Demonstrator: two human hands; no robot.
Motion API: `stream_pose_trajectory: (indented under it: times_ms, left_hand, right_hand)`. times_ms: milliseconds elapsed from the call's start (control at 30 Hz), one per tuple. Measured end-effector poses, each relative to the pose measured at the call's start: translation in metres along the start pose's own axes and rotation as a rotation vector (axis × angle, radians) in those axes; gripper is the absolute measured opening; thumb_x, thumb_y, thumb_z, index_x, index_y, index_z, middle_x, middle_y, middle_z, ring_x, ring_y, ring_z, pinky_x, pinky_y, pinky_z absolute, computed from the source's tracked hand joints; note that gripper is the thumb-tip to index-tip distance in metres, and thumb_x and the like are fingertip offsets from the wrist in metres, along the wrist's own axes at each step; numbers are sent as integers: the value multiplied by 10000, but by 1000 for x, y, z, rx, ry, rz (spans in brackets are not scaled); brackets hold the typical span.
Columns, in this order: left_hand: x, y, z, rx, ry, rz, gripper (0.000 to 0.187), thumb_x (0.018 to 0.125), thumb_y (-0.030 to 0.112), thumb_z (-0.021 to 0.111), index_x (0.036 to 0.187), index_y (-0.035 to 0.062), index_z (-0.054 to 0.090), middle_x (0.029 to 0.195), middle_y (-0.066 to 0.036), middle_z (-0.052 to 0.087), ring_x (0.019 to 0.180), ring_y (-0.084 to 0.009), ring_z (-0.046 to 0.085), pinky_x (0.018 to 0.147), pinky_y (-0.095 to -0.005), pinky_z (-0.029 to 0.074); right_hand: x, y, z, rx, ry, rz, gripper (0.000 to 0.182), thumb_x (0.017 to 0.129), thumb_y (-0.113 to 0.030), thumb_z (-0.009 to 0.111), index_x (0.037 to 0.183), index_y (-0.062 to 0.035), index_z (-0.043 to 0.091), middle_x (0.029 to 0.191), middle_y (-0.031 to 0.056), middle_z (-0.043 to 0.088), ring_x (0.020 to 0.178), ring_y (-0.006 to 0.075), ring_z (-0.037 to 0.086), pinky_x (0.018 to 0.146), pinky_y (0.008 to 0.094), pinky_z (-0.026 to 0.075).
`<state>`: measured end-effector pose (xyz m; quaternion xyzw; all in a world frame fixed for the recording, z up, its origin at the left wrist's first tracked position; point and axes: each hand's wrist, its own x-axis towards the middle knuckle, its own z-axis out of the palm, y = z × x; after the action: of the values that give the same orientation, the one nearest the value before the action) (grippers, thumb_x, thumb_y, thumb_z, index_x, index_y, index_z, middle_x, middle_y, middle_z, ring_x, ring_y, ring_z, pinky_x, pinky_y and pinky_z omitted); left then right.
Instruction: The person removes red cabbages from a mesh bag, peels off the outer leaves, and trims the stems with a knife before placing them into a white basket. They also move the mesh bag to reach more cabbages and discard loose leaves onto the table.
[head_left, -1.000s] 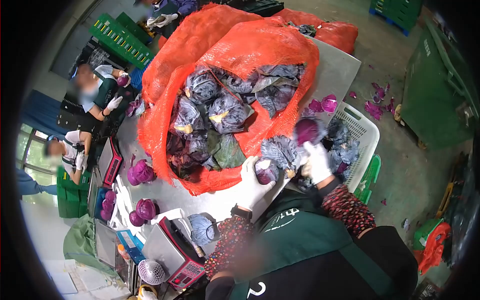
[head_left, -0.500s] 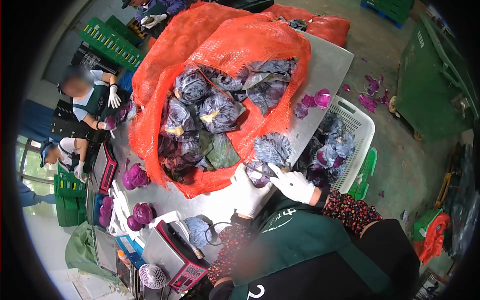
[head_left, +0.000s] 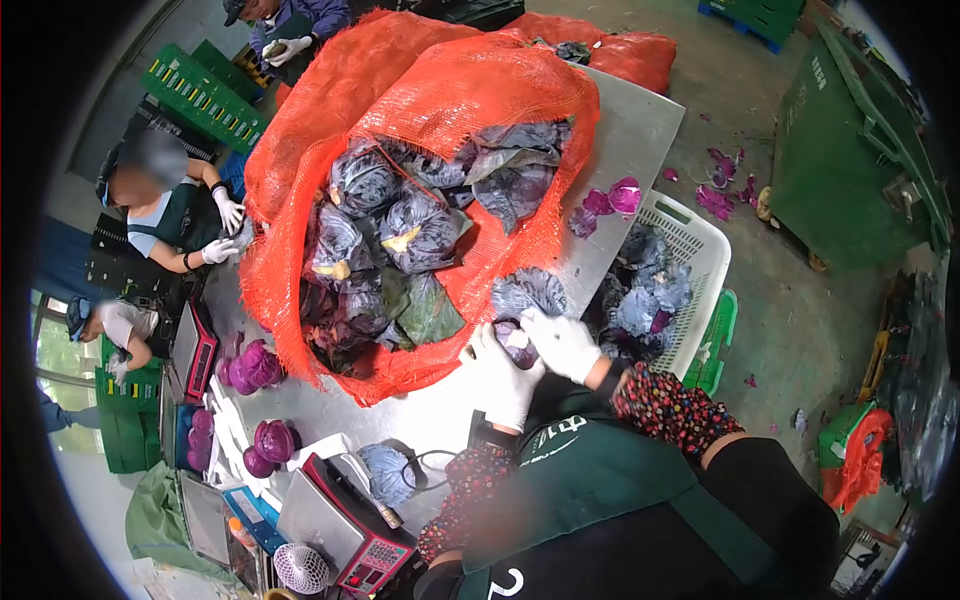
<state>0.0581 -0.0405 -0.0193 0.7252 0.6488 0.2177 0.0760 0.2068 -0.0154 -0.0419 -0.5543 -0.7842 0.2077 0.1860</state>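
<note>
- Centrally, a big orange net sack (head_left: 440, 110) lies open on the metal desk (head_left: 640, 130), spilling many dark purple cabbages (head_left: 420, 225) with their outer leaves on.
- Right of the desk's edge, a white plastic basket (head_left: 700, 250) holds a heap of stripped purple leaves (head_left: 650, 290).
- At the near desk edge sits a red weighing scale (head_left: 345, 515), with trimmed purple heads (head_left: 255, 365) to its left, further along the desk.
- Just below the sack's mouth, a small red cabbage (head_left: 515, 335) rests against the desk edge, between both gloved hands.
- Gripping from the left, the left hand (head_left: 500, 375) cups the cabbage's underside.
- Pressing from above, the right hand (head_left: 562, 343) closes over its top, the two hands nearly touching.
- Other people work along the desk's far left side.
</note>
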Motion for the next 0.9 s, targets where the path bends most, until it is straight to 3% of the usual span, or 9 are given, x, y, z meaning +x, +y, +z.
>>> stream_pose_trajectory:
  times_ms: [167, 367, 433, 467, 533, 633, 700, 767, 900]
  left_hand:
    - [-3, -1, -19, -56, 17, 96, 895, 587, 287, 847, 1322, 7, 421, 1297, -181, 492, 1188, -358, 446, 1000, -474, 407]
    - [-48, -39, -46, -340, -117, -74, 985, 562, 223, 906, 1365, -2, 381, 1281, -221, 487, 1204, -378, 475, 1014, -460, 395]
    - [-81, -58, -30, -1117, -36, -292, 788, 747, 223, 833, 1359, 16, 382, 1258, -187, 522, 1122, -311, 563, 952, -392, 479]
    - [-82, -60, -45, -1105, -29, -304, 788, 747, 223, 833, 1359, 16, 382, 1258, -187, 522, 1122, -311, 563, 952, -392, 479]
    - [-79, -64, -76, -1259, -371, -783, 652, 865, 289, 733, 1349, 19, 391, 1162, -176, 584, 1032, -275, 625, 856, -364, 550]
    - [-64, -51, -79, -1442, -191, -1126, 609, 908, 370, 672, 1339, 29, 409, 1054, -152, 624, 920, -226, 651, 743, -369, 585]
    - [-59, -51, -58, -1305, 41, -813, 654, 916, 380, 648, 1412, 55, 372, 1242, -159, 560, 988, -241, 646, 695, -381, 595]
    - [-49, -51, -53, -497, -70, -530, 814, 823, 360, 743, 1438, 16, 335, 1278, -173, 543, 991, -235, 646, 756, -351, 553]
    - [-23, -48, -57, -241, -145, -162, 985, 692, 285, 832, 1471, 25, 288, 1320, -179, 520, 1069, -245, 609, 865, -350, 506]
  right_hand:
    - [10, 19, 1, 185, -81, 309, 399, 995, -396, 363, 1127, -107, 603, 955, 187, 687, 870, 401, 657, 772, 511, 517]
    - [-8, 55, 36, 77, 138, 85, 361, 998, -378, 380, 1150, -132, 597, 953, 169, 688, 863, 401, 653, 757, 509, 517]
    - [-14, 46, 15, 200, 21, 241, 326, 997, -389, 391, 1106, -158, 593, 928, 187, 682, 827, 425, 646, 726, 535, 507]
    - [-18, 38, 3, 183, 13, 313, 303, 996, -398, 397, 1073, -171, 584, 886, 213, 677, 795, 443, 642, 704, 556, 497]
    - [-31, 54, 9, 161, 169, 228, 342, 994, -428, 400, 1098, -156, 581, 830, 223, 674, 767, 449, 641, 690, 553, 501]
    - [-41, 90, -7, 3, 239, 342, 392, 992, -452, 402, 1212, -163, 551, 804, 207, 682, 725, 431, 653, 653, 542, 510]
    - [-44, 91, -37, -235, 375, 509, 483, 989, -412, 440, 1406, -171, 398, 741, 169, 680, 624, 365, 657, 533, 460, 511]
    - [-46, 70, -66, -271, 412, 504, 499, 985, -375, 460, 1423, -152, 376, 728, 153, 670, 598, 353, 648, 523, 440, 505]
    - [-42, 19, -61, 145, 179, 245, 495, 972, -260, 525, 1441, -162, 401, 958, 135, 690, 698, 343, 663, 608, 428, 512]
